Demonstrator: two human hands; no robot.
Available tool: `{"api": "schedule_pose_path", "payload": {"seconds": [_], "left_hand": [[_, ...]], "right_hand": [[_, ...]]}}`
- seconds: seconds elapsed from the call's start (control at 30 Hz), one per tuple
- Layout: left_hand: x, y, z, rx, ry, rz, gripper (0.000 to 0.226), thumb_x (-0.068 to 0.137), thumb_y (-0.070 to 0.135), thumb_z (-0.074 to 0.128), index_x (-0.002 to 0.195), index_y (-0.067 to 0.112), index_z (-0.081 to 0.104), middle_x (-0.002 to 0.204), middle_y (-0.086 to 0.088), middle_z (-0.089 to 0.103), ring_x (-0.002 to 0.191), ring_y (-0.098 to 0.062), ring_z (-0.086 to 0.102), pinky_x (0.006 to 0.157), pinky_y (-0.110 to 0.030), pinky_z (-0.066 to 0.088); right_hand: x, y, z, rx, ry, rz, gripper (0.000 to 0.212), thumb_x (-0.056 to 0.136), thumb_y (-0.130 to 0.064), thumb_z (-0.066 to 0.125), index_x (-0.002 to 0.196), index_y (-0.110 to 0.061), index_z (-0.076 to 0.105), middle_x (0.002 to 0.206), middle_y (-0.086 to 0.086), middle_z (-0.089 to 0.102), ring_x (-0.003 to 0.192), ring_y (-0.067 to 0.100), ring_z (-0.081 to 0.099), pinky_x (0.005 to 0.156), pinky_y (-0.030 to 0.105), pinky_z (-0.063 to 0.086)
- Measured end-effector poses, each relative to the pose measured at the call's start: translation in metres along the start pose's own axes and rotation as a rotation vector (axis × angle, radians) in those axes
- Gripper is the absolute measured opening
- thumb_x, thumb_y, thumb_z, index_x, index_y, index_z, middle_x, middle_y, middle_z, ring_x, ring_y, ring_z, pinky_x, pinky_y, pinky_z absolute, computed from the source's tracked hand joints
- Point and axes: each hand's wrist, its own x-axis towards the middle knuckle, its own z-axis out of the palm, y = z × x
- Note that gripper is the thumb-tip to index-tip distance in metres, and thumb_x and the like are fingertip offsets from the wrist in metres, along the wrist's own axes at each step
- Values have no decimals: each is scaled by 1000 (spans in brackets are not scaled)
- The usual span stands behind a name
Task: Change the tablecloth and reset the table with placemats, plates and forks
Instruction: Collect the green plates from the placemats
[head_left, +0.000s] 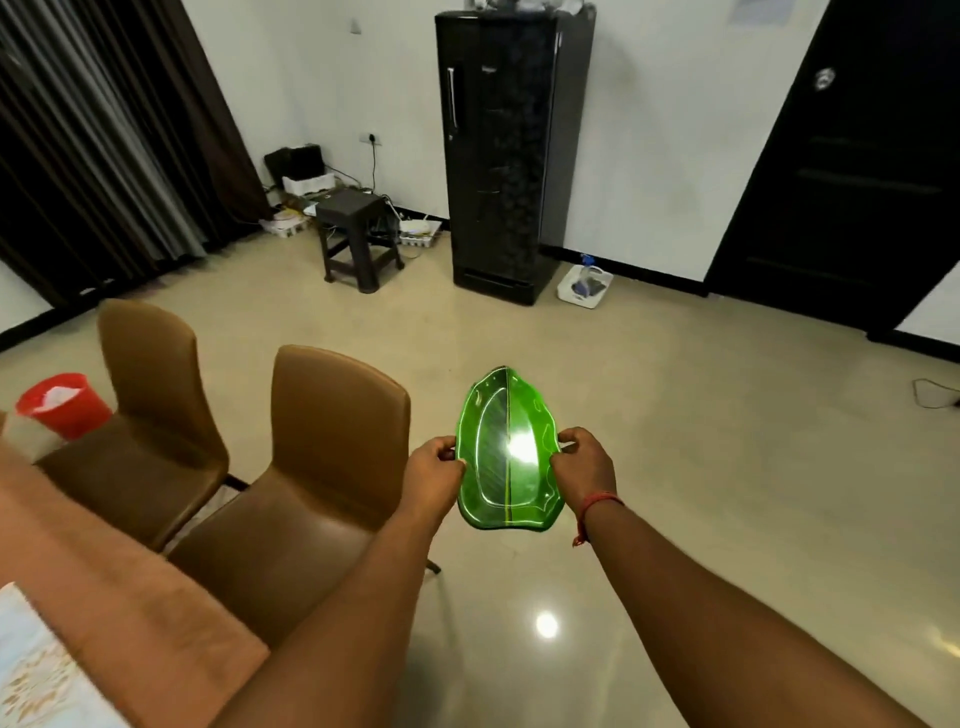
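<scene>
While both arms reach out over the glossy tiled floor (675, 441), the left hand (434, 465) and the right hand (584, 462) carry a green leaf-shaped plate (506, 483) between them, held in the air with its pointed tip aimed away from the person. The left hand pinches the plate's left rim with curled fingers and thumb, and the right hand grips the opposite rim the same way; a red thread bracelet (597, 506) circles the right wrist. Just to the left of the left hand stand two tan chairs (322, 457), pushed toward a table edge draped in a brown tablecloth (119, 582). A pale patterned placemat (36, 670) lies on that cloth, well behind and left of the left forearm. Farther left of the hands sits a red container (60, 402). Well beyond the hands, a dark refrigerator (506, 150) stands against the white wall, with a small dark stool (356, 239) to its left.
</scene>
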Motion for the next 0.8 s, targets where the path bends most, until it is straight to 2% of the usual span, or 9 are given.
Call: {"api": "schedule_pose_path", "payload": {"seconds": [0.1, 0.3, 0.37, 0.53, 0.7, 0.8], "left_hand": [[33, 11, 32, 24, -2, -14, 35, 68, 6, 57, 88, 31, 70, 86, 0, 76, 87, -26, 73, 86, -52, 58], [109, 36, 82, -2, -44, -42, 34, 66, 4, 57, 85, 30, 70, 84, -2, 75, 88, -29, 72, 88, -53, 57], [140, 47, 93, -6, -69, -39, 35, 71, -2, 57, 85, 28, 69, 79, 0, 73, 88, -30, 72, 88, -54, 57], [229, 90, 112, 4, -110, -54, 39, 80, -12, 55, 84, 25, 65, 72, -1, 67, 78, -25, 68, 86, -53, 58], [317, 135, 112, 18, -139, -45, 33, 76, -7, 57, 92, 21, 65, 82, -8, 70, 89, -32, 71, 87, -54, 58], [360, 147, 112, 39, -131, -64, 34, 80, -12, 54, 97, 16, 65, 77, -7, 65, 81, -28, 68, 84, -55, 58]], "right_hand": [[40, 4, -18, -1, 9, 16, 37, 82, -5, 54, 115, -17, 63, 104, 5, 69, 90, 25, 66, 83, 34, 53], [128, 6, -31, -29, 28, 41, 37, 81, -5, 54, 115, -17, 62, 102, 6, 69, 90, 26, 66, 84, 37, 54], [160, 0, -30, -41, 34, 42, 37, 81, -4, 54, 115, -16, 62, 101, 6, 69, 91, 27, 66, 85, 36, 53], [247, -35, -21, -62, 66, 67, 36, 81, -3, 54, 114, -15, 62, 97, 6, 69, 89, 27, 65, 82, 34, 52], [330, -83, -6, -21, 93, 59, 34, 81, -1, 53, 110, -16, 62, 88, 1, 66, 86, 28, 65, 80, 36, 53], [370, -97, 10, -11, 56, 62, 33, 81, -1, 54, 109, -16, 61, 82, -2, 64, 82, 27, 64, 77, 37, 53]]}}
